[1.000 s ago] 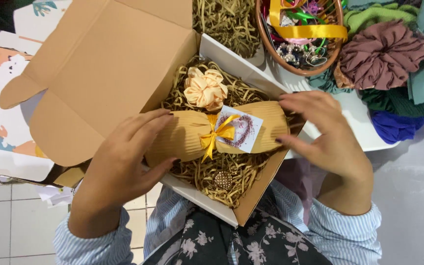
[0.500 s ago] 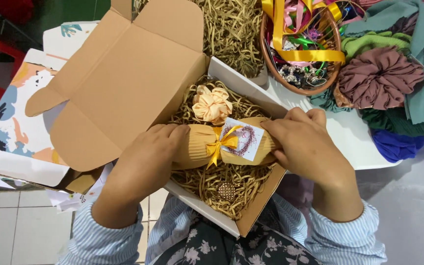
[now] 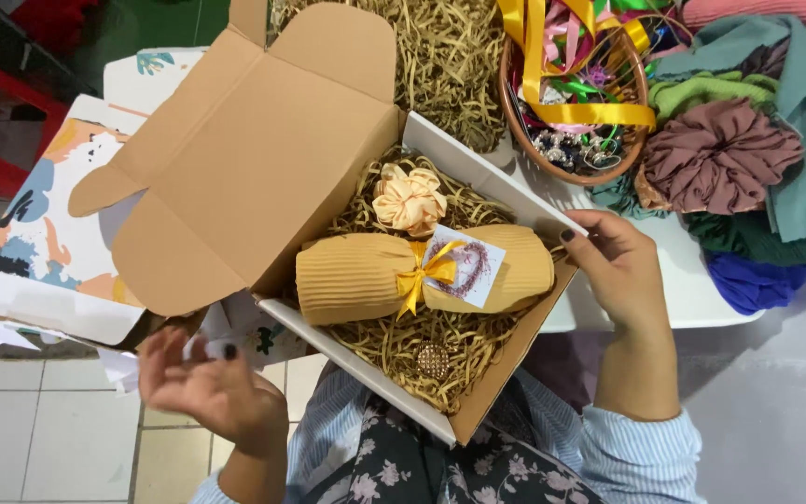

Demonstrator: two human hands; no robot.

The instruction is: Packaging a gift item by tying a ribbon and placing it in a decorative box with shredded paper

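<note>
An open cardboard box (image 3: pixel 506 373) rests on my lap, its lid (image 3: pixel 244 159) folded back to the left. Inside, on tan shredded paper (image 3: pixel 384 341), lies a rolled mustard pleated cloth (image 3: pixel 356 278) tied with a yellow ribbon bow (image 3: pixel 419 275) and a white tag (image 3: pixel 465 266). A peach scrunchie (image 3: pixel 409 198) sits behind it and a small round brooch (image 3: pixel 432 359) in front. My right hand (image 3: pixel 619 273) grips the box's right corner. Below the box's left side, my left hand (image 3: pixel 209 387) curls its fingers by a white scrap of paper (image 3: pixel 205 347); whether it holds the scrap is unclear.
A wicker basket (image 3: pixel 513 121) of ribbons and trinkets stands at the back, with loose shredded paper (image 3: pixel 450 56) to its left. Folded cloths and a mauve scrunchie (image 3: pixel 720 154) pile up on the white table (image 3: pixel 692 289) to the right. Flat patterned boxes (image 3: pixel 39 233) lie on the left.
Both hands have come off the rolled cloth. My left hand dropped below the box's left edge; my right hand moved out to the box's right corner.
</note>
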